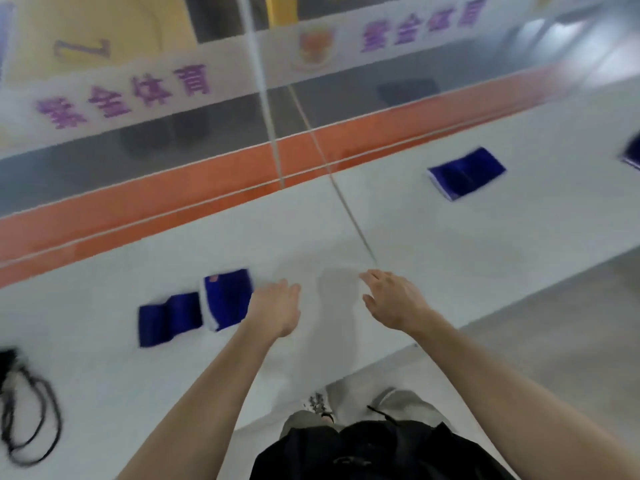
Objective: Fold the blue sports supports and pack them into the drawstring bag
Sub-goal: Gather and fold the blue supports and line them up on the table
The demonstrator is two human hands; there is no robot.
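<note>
Dark clothing [381,452] fills the bottom of the view, and both bare forearms reach forward from it over the white counter [433,244]. The counter runs across the whole scene, with an orange stripe [138,209] along its far edge below a glass panel [214,133] printed with purple characters. Over the counter's middle the left hand [277,306] hangs with fingers relaxed and drooping, holding nothing. The right hand [391,299] hovers apart from it, fingers straight and slightly spread, also holding nothing. Just left of the left hand lies a white-edged support [227,297] (whether the fingers touch it is lost in blur), and a folded support [169,322] lies against its left side. A third support [467,173] lies alone toward the far edge on the right, and a fourth support [632,154] is cut off by the right side of the view. Toward the near edge at the far left sits the black drawstring bag [8,362], its cords [52,420] looped on the surface, well apart from the supports.
</note>
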